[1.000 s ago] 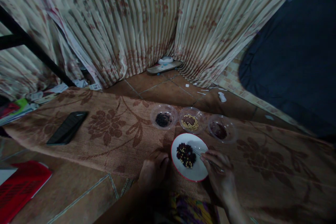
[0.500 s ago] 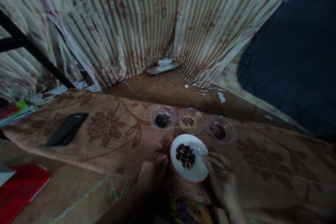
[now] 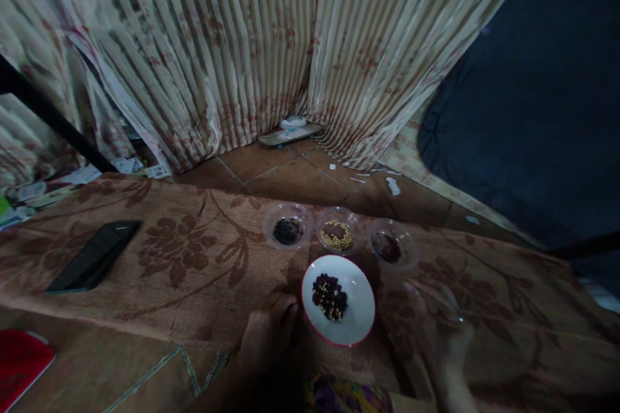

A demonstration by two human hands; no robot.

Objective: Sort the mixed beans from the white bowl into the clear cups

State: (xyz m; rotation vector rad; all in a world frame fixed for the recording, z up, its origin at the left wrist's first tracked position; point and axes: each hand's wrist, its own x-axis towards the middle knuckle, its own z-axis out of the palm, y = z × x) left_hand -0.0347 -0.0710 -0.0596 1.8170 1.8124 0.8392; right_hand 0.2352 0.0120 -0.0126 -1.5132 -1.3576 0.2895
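The bowl (image 3: 358, 303) sits upright on the cloth (image 3: 194, 300), in front of the person, its round mouth facing up; being round, it has no long axis. Dark and yellow beans (image 3: 330, 297) lie heaped in its left half.

The right hand (image 3: 433, 313), blurred, is right of the bowl and clear of its rim. Its fingers reach forward and leftward, closed on a thin tool (image 3: 455, 311); how tightly they press cannot be told. The tool's long axis slants, with its glinting rear end pointing back and right, away from the bowl; its front end is lost in the blur.

The left hand (image 3: 268, 329) rests on the cloth just beside the bowl's left rim, forearm coming in from behind, fingers curled in and thumb toward the bowl. Whether it holds anything cannot be told.

Beyond the bowl, three clear cups stand in a row: the black-bean cup (image 3: 270, 218) to the left, the yellow-bean cup (image 3: 339, 211) straight beyond, the red-bean cup (image 3: 407, 253) to the right.

Well left of the bowl lies a phone (image 3: 94, 258), dark screen up, its long axis slanting away and rightward. Past it, a slip (image 3: 157, 171) bears a printed square code; its writing is too small to read.
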